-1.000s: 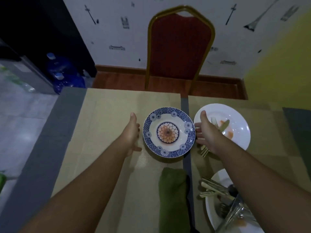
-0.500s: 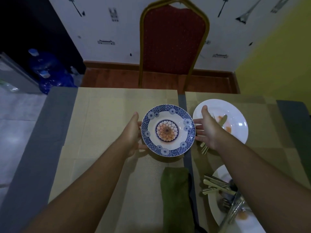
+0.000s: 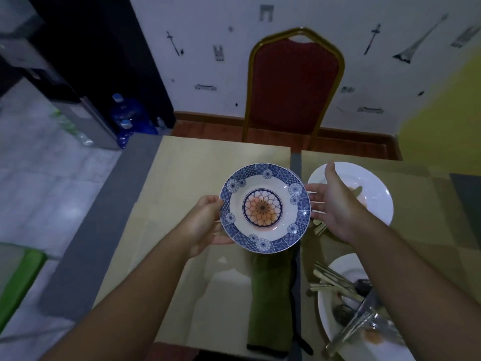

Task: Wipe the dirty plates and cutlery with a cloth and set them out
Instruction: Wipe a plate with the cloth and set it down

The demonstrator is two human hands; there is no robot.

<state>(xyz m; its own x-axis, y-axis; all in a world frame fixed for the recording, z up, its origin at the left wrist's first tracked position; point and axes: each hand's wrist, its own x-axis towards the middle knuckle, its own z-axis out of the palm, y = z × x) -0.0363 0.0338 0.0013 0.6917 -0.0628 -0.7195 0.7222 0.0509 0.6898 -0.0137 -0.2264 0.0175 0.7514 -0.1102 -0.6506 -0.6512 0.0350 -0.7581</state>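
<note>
The left hand (image 3: 205, 225) grips the blue-patterned plate (image 3: 265, 207) at its nine o'clock rim, thumb on top and fingers underneath, and holds it level above the counter (image 3: 182, 183). The right hand (image 3: 335, 204) is spread wide, palm toward the plate, its fingertips (image 3: 309, 190) just at the three o'clock rim; whether they touch it I cannot tell. The plate's well shows an orange flower pattern inside a blue ring.

At six o'clock from the plate a folded green cloth (image 3: 270, 303) lies on the counter, its far end hidden under the plate. At three o'clock, behind the right hand, a white plate (image 3: 374, 188) with orange smears sits on the counter, a utensil partly visible on it. At five o'clock, near the bottom edge, a second white plate (image 3: 346, 267) carries a heap of cutlery (image 3: 346, 290), also smeared orange. At twelve o'clock, beyond the counter, stands a red chair (image 3: 294, 84) with a gold frame.
</note>
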